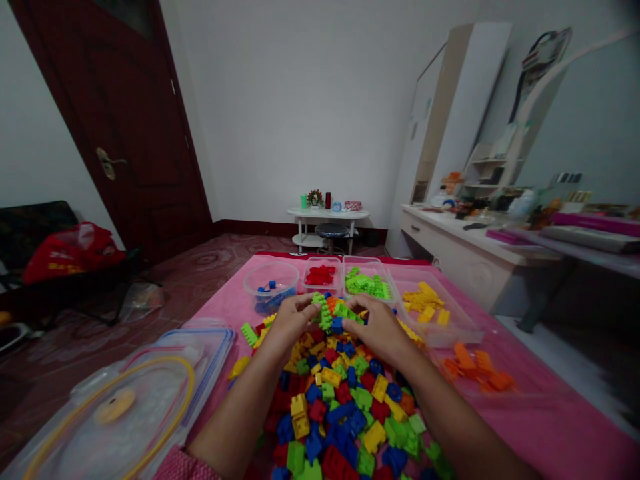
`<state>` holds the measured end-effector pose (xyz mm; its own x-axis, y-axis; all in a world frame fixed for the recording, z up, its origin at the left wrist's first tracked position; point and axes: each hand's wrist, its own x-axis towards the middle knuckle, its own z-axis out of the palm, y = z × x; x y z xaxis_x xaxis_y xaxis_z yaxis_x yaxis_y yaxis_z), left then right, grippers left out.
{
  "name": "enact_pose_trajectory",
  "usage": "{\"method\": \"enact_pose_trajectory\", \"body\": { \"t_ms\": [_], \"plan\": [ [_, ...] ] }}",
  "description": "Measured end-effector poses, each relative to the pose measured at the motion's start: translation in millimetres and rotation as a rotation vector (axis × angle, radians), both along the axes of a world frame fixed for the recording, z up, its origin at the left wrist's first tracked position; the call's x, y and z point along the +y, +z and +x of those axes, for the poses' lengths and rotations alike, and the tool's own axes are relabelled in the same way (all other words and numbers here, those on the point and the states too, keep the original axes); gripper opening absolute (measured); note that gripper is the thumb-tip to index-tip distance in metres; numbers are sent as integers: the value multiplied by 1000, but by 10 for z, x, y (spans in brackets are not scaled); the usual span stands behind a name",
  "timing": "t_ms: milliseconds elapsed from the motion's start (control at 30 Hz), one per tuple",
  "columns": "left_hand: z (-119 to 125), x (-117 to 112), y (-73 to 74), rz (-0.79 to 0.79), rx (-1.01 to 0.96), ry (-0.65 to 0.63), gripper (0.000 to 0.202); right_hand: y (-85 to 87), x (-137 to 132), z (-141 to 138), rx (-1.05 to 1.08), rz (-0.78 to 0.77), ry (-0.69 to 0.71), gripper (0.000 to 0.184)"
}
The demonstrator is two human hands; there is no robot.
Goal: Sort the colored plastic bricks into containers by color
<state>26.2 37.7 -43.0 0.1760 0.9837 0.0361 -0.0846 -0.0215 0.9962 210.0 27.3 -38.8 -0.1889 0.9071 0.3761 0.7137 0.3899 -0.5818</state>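
A heap of mixed plastic bricks (340,413) in red, blue, yellow and green lies on the pink table cover (550,427). My left hand (290,321) and my right hand (377,327) meet at the far end of the heap. Both are closed on a cluster of green bricks (331,312) held between them, just above the heap. Beyond the hands stand a round clear bowl with blue bricks (270,285), a box of red bricks (321,275), a box of green bricks (367,283) and a tray of yellow bricks (430,307).
Orange bricks (475,370) lie in a clear tray at the right. Clear lids (135,407) are stacked at the near left. A desk with clutter (465,233) stands to the right, a small white table (327,223) by the far wall, a dark red door (125,120) at the left.
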Motion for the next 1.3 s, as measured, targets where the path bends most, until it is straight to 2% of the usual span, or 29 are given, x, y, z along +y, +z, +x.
{"method": "enact_pose_trajectory", "body": {
  "t_ms": [133,300,433,533,600,700,800,867,933,1000,1033,1100,1200,1300],
  "plan": [
    [8,-3,-2,18,9,20,35,35,-63,-97,158,-76,117,21],
    [63,-23,18,23,33,60,38,13,-115,-183,293,-157,275,16],
    [102,-31,-11,70,6,15,35,17,-135,-199,278,-149,272,21],
    [115,-39,-32,24,-44,-70,38,45,-135,-163,281,-160,301,20],
    [121,-40,-39,-22,-63,-71,42,81,-99,-107,273,-173,306,19],
    [125,-31,-43,-59,-63,-13,48,155,82,43,186,-160,195,21],
    [125,-20,-45,-58,4,38,51,240,445,258,55,-165,8,27],
    [125,-17,-50,-41,54,30,47,302,723,398,40,-148,-108,29],
    [125,-16,-61,-22,102,4,41,361,944,499,58,-79,-209,41],
    [123,-11,-79,16,159,-6,37,396,1048,541,77,-2,-277,54],
    [121,-6,-90,40,192,1,36,399,1048,540,80,25,-287,56],
    [115,6,-110,96,254,24,33,366,955,504,66,43,-248,47],
    [112,19,-127,174,327,43,29,241,671,434,3,6,-123,24],
    [113,12,-125,238,405,44,28,80,389,420,-146,-44,-137,19]
  ]
}}
